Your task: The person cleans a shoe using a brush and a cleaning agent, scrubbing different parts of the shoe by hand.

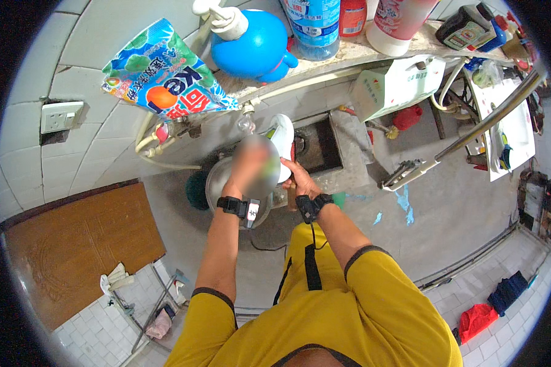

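Note:
A white shoe with some green and a strip of red along its side is held over a round metal basin. My right hand grips the shoe's near end, fingers wrapped round its edge. Against the shoe's left side is my left hand; a blurred patch covers its fingers, so whether it holds anything is hidden. Just beyond the shoe, a tap points down toward the basin. Both wrists wear black straps.
Along the back ledge stand a blue-and-green detergent bag, a blue pump bottle and several other bottles. A dark drain opening lies right of the shoe. A metal pole slants in from the right. Left is a brown board.

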Motion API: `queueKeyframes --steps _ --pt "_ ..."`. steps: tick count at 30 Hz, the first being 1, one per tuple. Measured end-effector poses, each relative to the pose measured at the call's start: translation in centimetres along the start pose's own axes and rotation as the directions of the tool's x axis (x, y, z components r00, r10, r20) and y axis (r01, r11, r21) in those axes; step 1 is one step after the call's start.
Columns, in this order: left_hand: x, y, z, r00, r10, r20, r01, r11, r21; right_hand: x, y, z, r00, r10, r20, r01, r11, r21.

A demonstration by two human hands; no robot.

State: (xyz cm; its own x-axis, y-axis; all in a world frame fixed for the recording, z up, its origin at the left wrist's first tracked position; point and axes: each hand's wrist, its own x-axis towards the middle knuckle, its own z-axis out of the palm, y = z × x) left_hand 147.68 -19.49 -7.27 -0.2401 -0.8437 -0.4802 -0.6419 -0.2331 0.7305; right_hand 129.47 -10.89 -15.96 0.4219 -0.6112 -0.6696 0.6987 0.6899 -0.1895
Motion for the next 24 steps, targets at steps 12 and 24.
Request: queueKeyframes --steps 12,24 --pt "-0.4 -4.8 -0.9 0.812 -0.534 0.238 0.526 0.49 -0.696 -0.6 1.0 2.8 0.985 0.09 0.147 -0.117 0.976 0.184" --pt "0.1 -6.8 4.3 0.973 -0.15 0.178 0.194 0.103 -0.976 -1.8 -2.1 2.6 0.959 0.242 0.146 -0.229 0.968 -0.102"
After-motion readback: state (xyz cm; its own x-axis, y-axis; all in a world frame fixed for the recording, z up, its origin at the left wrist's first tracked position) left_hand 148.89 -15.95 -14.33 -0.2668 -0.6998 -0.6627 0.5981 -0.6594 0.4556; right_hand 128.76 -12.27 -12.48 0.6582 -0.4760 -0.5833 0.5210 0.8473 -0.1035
